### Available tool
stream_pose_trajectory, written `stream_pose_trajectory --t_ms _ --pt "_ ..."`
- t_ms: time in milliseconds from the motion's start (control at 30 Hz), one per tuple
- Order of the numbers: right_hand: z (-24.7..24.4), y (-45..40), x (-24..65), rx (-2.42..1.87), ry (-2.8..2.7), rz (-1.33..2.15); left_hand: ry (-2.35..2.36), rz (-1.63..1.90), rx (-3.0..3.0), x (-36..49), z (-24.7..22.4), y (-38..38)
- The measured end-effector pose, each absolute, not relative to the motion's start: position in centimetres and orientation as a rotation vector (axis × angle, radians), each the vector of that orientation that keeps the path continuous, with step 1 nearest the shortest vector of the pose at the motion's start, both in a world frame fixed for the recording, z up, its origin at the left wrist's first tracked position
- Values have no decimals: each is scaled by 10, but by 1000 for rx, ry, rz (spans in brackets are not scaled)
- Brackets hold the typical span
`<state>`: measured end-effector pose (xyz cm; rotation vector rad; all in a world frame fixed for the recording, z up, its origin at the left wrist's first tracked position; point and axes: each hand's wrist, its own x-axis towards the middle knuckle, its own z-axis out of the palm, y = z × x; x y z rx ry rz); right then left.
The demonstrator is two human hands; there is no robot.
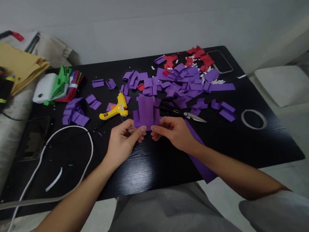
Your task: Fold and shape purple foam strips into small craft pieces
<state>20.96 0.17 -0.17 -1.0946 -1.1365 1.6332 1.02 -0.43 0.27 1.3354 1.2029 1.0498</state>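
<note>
A folded purple paper piece (146, 111) is held up over the front middle of the black table. My left hand (124, 138) pinches its lower left edge between thumb and fingers. On the lower right edge, my right hand (171, 130) grips the same piece. Behind my right hand lie scissors (185, 113) with black handles, blades pointing right. A yellow glue gun (117, 108) rests to the left behind the piece. Under my right forearm a long purple strip (201, 159) runs over the table's front edge.
Many folded purple pieces (178, 79) and red scraps (200, 56) are heaped at the back right of the table (170, 169). A white cable (92, 147) loops at the left. A tape ring (254, 119) lies right, bundled green felt (60, 84) back left.
</note>
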Motion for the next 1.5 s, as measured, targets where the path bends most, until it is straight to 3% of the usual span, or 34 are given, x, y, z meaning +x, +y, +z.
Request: stream_pose_trajectory --t_ms 967,1167,1500 --pt "-5 6 212 -1101 -1074 1746 1113 952 1437 3 3 0" --pt "-8 5 211 -1133 -1220 1592 1189 1251 1660 0 -8 3" --pt "-13 1 209 -1119 -1350 1572 1128 1358 2083 -5 -2 2"
